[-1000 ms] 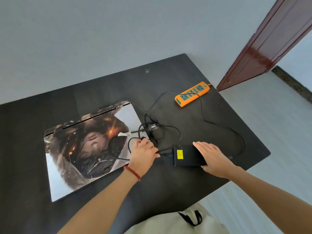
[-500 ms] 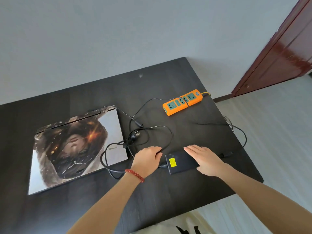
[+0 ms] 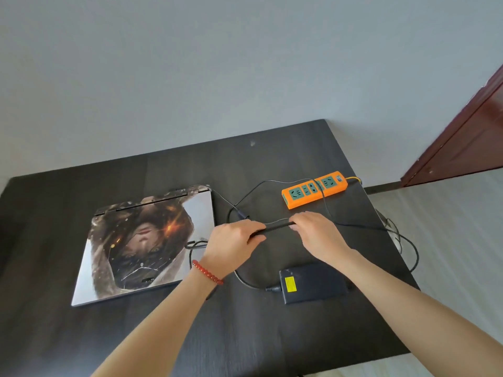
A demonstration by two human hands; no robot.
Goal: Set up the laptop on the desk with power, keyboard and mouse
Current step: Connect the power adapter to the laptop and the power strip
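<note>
A closed laptop (image 3: 141, 248) with a picture on its lid lies on the left of the dark desk (image 3: 245, 336). A black power brick (image 3: 313, 281) with a yellow label sits near the front right. Above the desk, between laptop and brick, my left hand (image 3: 234, 243) and my right hand (image 3: 315, 232) both grip a stretch of thick black power cable (image 3: 276, 228), held taut between them. An orange power strip (image 3: 314, 189) lies at the back right. No keyboard or mouse is visible.
Thin black cables loop across the desk from the laptop's back corner to the strip and over the right edge (image 3: 402, 240). A dark red door (image 3: 468, 137) stands at the right. A grey wall lies behind the desk.
My right hand left the power brick and rose to the cable. My left hand lifted the cable off the desk. Both now hold it between them. The camera view shifted.
</note>
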